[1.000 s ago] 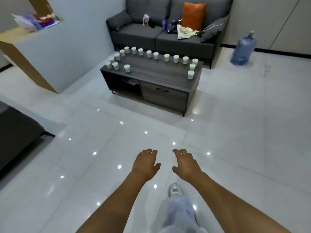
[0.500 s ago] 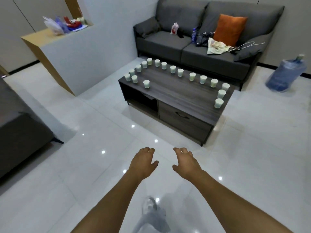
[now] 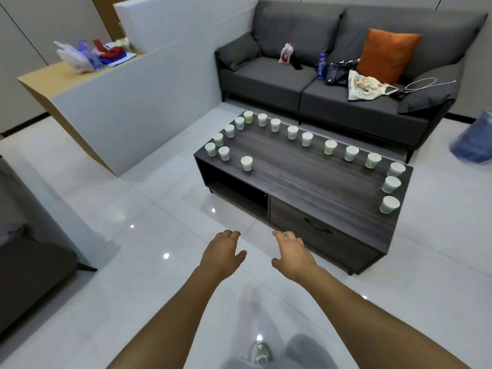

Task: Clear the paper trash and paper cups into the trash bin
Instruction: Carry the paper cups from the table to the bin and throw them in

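Several white paper cups stand upright along the left, back and right edges of a dark wooden coffee table (image 3: 306,171); one cup (image 3: 246,163) stands alone near its front left, another (image 3: 389,204) at the front right corner. My left hand (image 3: 222,253) and my right hand (image 3: 291,253) reach forward side by side over the white floor, just short of the table's front, palms down, fingers relaxed, holding nothing. No trash bin is in view.
A grey sofa (image 3: 332,83) behind the table carries an orange cushion, bags, a bottle and a cable. A white partition with a wooden counter (image 3: 53,75) stands to the left. A blue water jug (image 3: 474,139) sits at the right edge. Dark furniture fills the lower left.
The table and sofa have come closer and shifted right in view as I walked toward them. Both hands stay held out in front, holding nothing.
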Tool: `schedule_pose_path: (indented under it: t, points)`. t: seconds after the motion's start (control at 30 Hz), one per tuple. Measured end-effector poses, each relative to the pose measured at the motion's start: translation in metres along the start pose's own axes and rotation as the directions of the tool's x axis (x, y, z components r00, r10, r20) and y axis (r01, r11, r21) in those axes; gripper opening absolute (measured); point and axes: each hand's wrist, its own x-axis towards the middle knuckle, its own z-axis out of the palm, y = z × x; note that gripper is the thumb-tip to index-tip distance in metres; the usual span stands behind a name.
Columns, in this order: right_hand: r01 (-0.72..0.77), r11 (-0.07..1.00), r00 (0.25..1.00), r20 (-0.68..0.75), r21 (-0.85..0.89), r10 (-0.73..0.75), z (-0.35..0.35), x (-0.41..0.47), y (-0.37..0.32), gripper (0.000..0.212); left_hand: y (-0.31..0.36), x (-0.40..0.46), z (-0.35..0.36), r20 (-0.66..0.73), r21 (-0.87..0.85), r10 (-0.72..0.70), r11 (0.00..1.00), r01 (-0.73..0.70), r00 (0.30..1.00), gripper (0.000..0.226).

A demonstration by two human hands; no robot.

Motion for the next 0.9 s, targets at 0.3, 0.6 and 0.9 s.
schedule_pose_path:
  t: [0.3,0.6,0.9]
  points:
    - [-0.003,1.000,0.998,0.066,-0.014,0.004,-0.052,0.156,-0.022,0.068,-0.040,0.149,-0.042,0.028,-0.014,-0.031,0.999,0.031,0.999,0.057]
    - [0.028,1.000,0.995,0.094,0.014,-0.030,-0.124,0.336,-0.038,0.061,-0.063,0.317,-0.096,0.037,-0.038,-0.116,0.992,0.117,0.993,0.057]
    - [-0.006,0.999,0.990,0.142,0.036,0.001,-0.160,0.456,-0.051,0.068,-0.098,0.443,-0.130,0.074,-0.054,-0.128,0.990,0.132,0.989,0.051]
